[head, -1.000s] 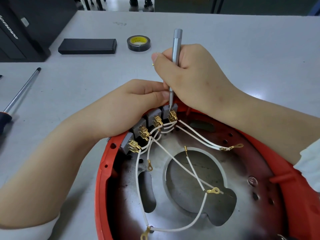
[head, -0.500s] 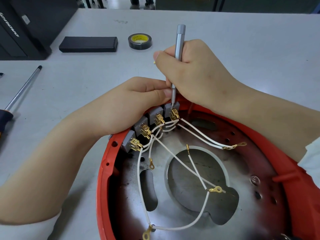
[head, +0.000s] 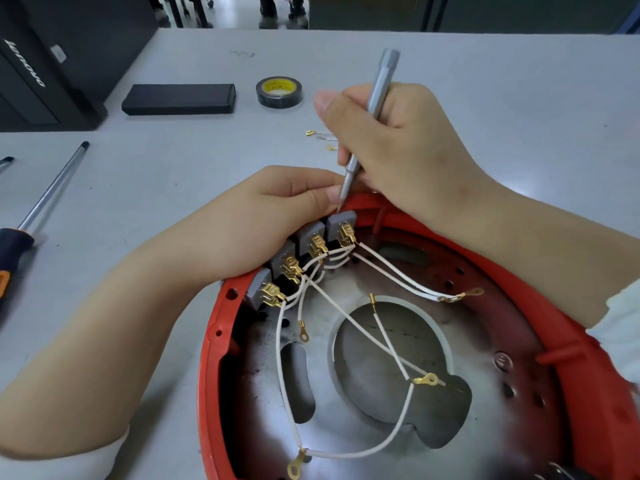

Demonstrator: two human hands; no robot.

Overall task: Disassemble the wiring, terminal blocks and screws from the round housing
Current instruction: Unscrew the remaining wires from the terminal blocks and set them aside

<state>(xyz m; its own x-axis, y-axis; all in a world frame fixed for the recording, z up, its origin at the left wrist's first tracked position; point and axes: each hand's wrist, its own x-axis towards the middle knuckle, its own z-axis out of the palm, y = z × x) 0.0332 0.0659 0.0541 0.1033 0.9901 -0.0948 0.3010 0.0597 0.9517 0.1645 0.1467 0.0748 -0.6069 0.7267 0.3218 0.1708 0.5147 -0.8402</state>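
From the head view, the right hand (head: 398,147) gripped the small screwdriver (head: 372,126), its tip at the farthest of 4 terminal blocks (head: 341,225) on the round housing (head: 214,341) rim. The left hand (head: 277,220) pinched beside it (what it pinched was hidden). A slip could have stabbed those fingers.

Grey table (head: 485,81), matte, lightly scuffed. Resting directly on it: round red housing (head: 214,341) at near edge, taken as landmark. Beyond housing, black tape roll (head: 278,92) lying flat. Left of roll, flat black case (head: 178,99). Well left of housing, long screwdriver (head: 48,195), shaft pointing away. Just beyond housing rim, small loose brass terminals (head: 310,133).
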